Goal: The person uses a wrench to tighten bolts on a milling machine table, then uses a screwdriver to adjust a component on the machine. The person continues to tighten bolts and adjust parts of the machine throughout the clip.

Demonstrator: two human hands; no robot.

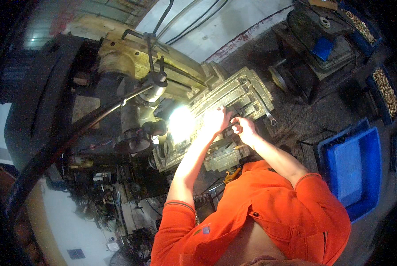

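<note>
Over the metal machine table [256, 84], both my hands work close together at its near right part. My left hand [217, 120] is bleached by glare, and how its fingers lie is hard to read. Just right of it, my right hand [245, 128] is closed, thumb and fingers curled together. A dark, thin piece shows between the two hands, too small to name. Beyond them, a wrench [269, 116] with a ring end lies along the table's right end. The lit work lamp [182, 124] shines right beside my left hand.
The machine's head [132, 102] and a long lever [114, 106] stand to the left. On the right are a blue plastic bin [373, 173], a tray of small brass-coloured parts [385, 93] and another dark machine [315, 53]. Something yellow [232, 175] sits near my waist.
</note>
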